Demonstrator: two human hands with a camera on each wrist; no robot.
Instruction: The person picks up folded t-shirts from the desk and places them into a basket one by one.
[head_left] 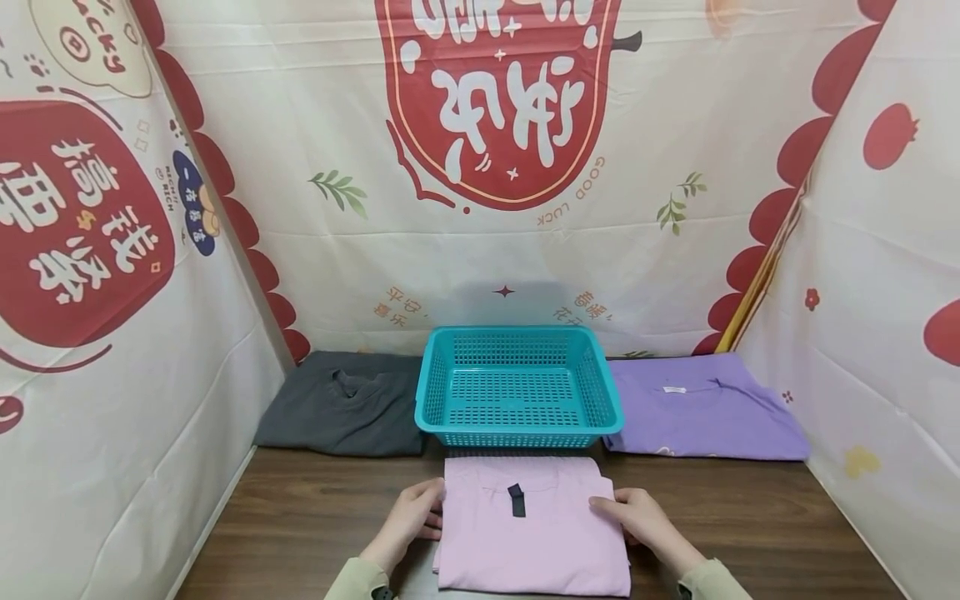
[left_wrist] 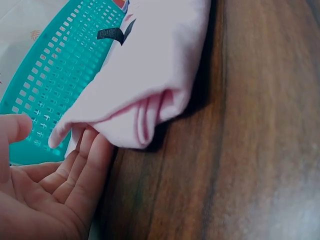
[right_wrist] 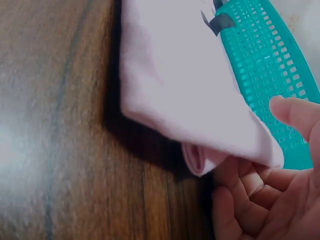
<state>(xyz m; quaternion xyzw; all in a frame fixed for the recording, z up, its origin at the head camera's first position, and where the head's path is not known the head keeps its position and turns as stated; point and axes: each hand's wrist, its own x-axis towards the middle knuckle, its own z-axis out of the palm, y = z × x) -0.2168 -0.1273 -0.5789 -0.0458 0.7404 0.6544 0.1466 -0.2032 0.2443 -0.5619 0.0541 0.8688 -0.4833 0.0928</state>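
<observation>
A folded pink T-shirt (head_left: 536,542) with a black neck tag (head_left: 517,500) lies at the table's front. At its left edge is my left hand (head_left: 412,521); in the left wrist view its fingers (left_wrist: 92,155) reach under the folded cloth and the thumb stands apart from it. My right hand (head_left: 645,525) is at the right edge. Its fingers (right_wrist: 245,185) are bent slightly and tucked beneath the shirt's side, with the thumb raised off the fabric in the right wrist view. The fingertips under the cloth are hidden.
Just behind the shirt stands a teal plastic basket (head_left: 519,439) with nothing in it. A folded dark grey shirt (head_left: 341,417) lies left of the basket, a folded purple shirt (head_left: 705,417) right of it. Printed cloth walls (head_left: 525,258) enclose the wooden table (head_left: 300,508).
</observation>
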